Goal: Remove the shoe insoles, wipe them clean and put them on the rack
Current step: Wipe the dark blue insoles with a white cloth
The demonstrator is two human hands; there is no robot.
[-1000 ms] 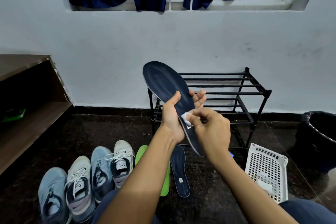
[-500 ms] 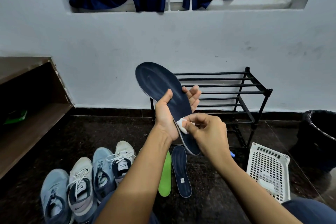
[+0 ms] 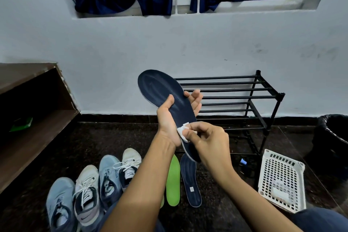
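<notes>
Against the pale wall (image 3: 226,43) a black rack (image 3: 261,98) is set on the dark floor (image 3: 113,137). Four shoes (image 3: 87,192) are lined up at lower left. A dark blue insole (image 3: 162,90) is held up before the rack, gripped at mid-length by the left hand (image 3: 168,124), thumb across its face. A green insole (image 3: 173,181) and a second blue insole (image 3: 190,181) are laid side by side on the floor below. A small white wipe (image 3: 183,133) is pinched by the right hand (image 3: 211,137) against the held insole's lower part.

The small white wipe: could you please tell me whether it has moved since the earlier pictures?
Yes: the small white wipe has shifted down and left against the black metal rack.
</notes>
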